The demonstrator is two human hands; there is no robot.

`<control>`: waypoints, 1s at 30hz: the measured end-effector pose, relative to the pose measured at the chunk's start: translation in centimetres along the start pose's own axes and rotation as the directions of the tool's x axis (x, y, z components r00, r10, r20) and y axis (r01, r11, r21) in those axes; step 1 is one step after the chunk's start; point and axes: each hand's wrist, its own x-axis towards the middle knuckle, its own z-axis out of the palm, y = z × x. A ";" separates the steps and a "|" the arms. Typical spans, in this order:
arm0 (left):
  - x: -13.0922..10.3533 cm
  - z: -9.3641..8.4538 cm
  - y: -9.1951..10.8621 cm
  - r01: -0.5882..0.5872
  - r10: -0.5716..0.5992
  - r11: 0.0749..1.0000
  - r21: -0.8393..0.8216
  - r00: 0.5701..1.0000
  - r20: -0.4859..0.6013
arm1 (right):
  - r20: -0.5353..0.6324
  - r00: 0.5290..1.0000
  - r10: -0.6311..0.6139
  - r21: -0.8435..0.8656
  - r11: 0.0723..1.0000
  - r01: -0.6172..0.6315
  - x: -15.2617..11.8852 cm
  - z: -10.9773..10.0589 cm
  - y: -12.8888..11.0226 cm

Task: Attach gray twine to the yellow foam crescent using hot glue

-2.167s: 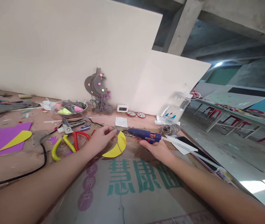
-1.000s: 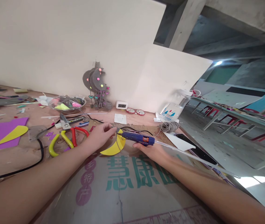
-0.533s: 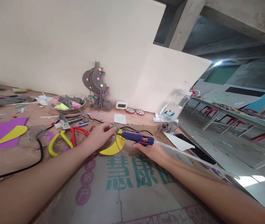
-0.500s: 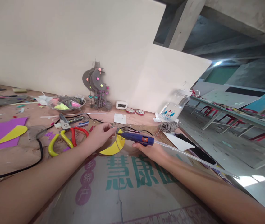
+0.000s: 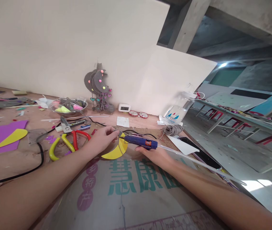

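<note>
Pinching a yellow crescent [image 5: 113, 154] left, gripping a glue gun [image 5: 138, 141] right, both hands [image 5: 104, 136] [image 5: 155, 155] closed

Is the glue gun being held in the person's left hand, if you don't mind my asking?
No, the glue gun is in the right hand.

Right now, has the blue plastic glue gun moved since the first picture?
Yes: against the white digital clock, the glue gun has moved left and slightly nearer the person.
</note>
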 end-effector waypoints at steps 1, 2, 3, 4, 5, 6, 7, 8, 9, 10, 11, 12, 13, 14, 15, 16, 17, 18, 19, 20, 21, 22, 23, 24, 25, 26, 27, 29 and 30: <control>0.0 0.0 0.0 0.001 -0.001 1.000 0.001 1.000 -0.001 | 0.001 1.000 0.002 0.007 1.000 -0.002 0.0 0.0 -0.1; 0.0 0.0 0.0 0.002 -0.002 1.000 0.000 1.000 0.000 | 0.002 1.000 0.003 0.013 1.000 -0.003 0.0 0.0 -0.2; -0.1 0.0 0.1 0.003 -0.003 1.000 -0.003 1.000 0.000 | 0.003 1.000 0.004 0.015 1.000 -0.004 0.0 0.0 -0.3; -0.1 0.0 0.1 0.003 -0.003 1.000 -0.008 1.000 0.000 | 0.004 1.000 0.005 0.014 1.000 -0.005 -0.1 0.0 -0.4; -0.1 0.0 0.2 0.002 -0.002 1.000 -0.012 1.000 -0.001 | 0.003 1.000 0.004 0.010 1.000 -0.004 -0.1 0.0 -0.4; -0.1 0.0 0.2 0.000 0.000 1.000 -0.016 1.000 -0.001 | 0.002 1.000 0.005 0.005 1.000 -0.005 -0.1 0.0 -0.5; -0.2 0.0 0.2 -0.003 0.003 1.000 -0.019 1.000 -0.001 | -0.002 1.000 0.006 0.003 1.000 -0.006 -0.1 0.0 -0.5; -0.2 0.0 0.3 -0.004 0.004 1.000 -0.021 1.000 -0.001 | -0.001 1.000 0.010 0.003 1.000 -0.010 -0.1 0.0 -0.5; -0.2 0.0 0.3 -0.005 0.005 1.000 -0.023 1.000 -0.001 | -0.002 1.000 0.013 0.006 1.000 -0.013 -0.2 0.0 -0.5; -0.2 0.0 0.3 -0.004 0.004 1.000 -0.027 1.000 -0.001 | -0.003 1.000 0.016 0.009 1.000 -0.016 -0.2 0.0 -0.5; -0.2 0.0 0.3 -0.001 0.001 0.999 -0.033 1.000 -0.002 | -0.003 1.000 0.016 0.009 1.000 -0.016 -0.2 0.0 -0.5; -0.1 0.0 0.3 0.003 -0.003 0.999 -0.039 1.000 -0.001 | -0.002 1.000 0.013 0.006 1.000 -0.013 -0.2 0.0 -0.5; -0.1 0.0 0.2 0.005 -0.005 0.999 -0.043 1.000 0.000 | -0.001 1.000 0.009 0.001 1.000 -0.009 -0.1 0.0 -0.5; -0.1 0.0 0.2 0.007 -0.007 0.999 -0.046 1.000 0.000 | -0.001 1.000 0.004 -0.007 1.000 -0.004 -0.1 0.0 -0.5; -0.1 0.0 0.2 0.008 -0.008 0.999 -0.047 1.000 0.000 | -0.002 1.000 -0.003 -0.015 1.000 0.002 -0.1 0.0 -0.5; -0.1 0.0 0.2 0.009 -0.009 0.999 -0.045 1.000 0.001 | -0.003 1.000 -0.007 -0.022 1.000 0.007 -0.1 0.0 -0.5; -0.1 0.0 0.2 0.008 -0.008 0.999 -0.041 1.000 0.000 | -0.005 1.000 -0.010 -0.028 1.000 0.010 -0.1 0.0 -0.5; -0.1 0.0 0.2 0.007 -0.008 0.999 -0.038 1.000 -0.001 | -0.007 1.000 -0.011 -0.032 0.999 0.010 -0.1 0.0 -0.5; -0.1 0.0 0.2 0.006 -0.006 0.999 -0.035 1.000 -0.001 | -0.009 1.000 -0.009 -0.037 0.999 0.008 -0.1 0.0 -0.5; -0.1 0.0 0.2 0.005 -0.005 0.999 -0.033 1.000 0.000 | -0.010 1.000 -0.008 -0.041 0.999 0.007 -0.1 0.0 -0.5; -0.1 0.0 0.2 0.005 -0.005 0.999 -0.032 1.000 0.003 | -0.011 1.000 -0.007 -0.046 0.999 0.007 -0.1 0.0 -0.5; -0.1 0.0 0.2 0.003 -0.002 0.999 -0.032 1.000 0.004 | -0.012 1.000 -0.008 -0.052 0.999 0.007 -0.1 -0.1 -0.5; -0.1 0.0 0.2 0.001 -0.001 0.999 -0.032 1.000 0.006 | -0.014 1.000 -0.009 -0.058 0.998 0.008 -0.1 -0.1 -0.5; -0.1 0.0 0.2 0.000 0.001 1.000 -0.031 1.000 0.007 | -0.018 1.000 -0.008 -0.062 0.998 0.007 -0.1 -0.1 -0.5; -0.1 0.0 0.2 -0.001 0.001 1.000 -0.029 1.000 0.008 | -0.019 1.000 -0.003 -0.065 0.998 0.002 -0.1 -0.1 -0.5; -0.1 0.0 0.2 0.000 0.001 1.000 -0.029 1.000 0.008 | -0.021 1.000 0.004 -0.065 0.998 -0.005 -0.1 -0.1 -0.5; -0.1 0.0 0.2 0.002 -0.001 1.000 -0.031 1.000 0.009 | -0.022 1.000 0.013 -0.064 0.998 -0.014 -0.1 -0.2 -0.5; -0.1 0.0 0.2 0.008 -0.008 0.999 -0.043 1.000 0.008 | -0.025 1.000 0.019 -0.057 0.998 -0.020 -0.1 -0.2 -0.4; -0.1 0.0 0.1 0.011 -0.010 0.999 -0.051 1.000 0.011 | -0.027 1.000 0.014 -0.054 0.998 -0.016 -0.1 -0.2 -0.4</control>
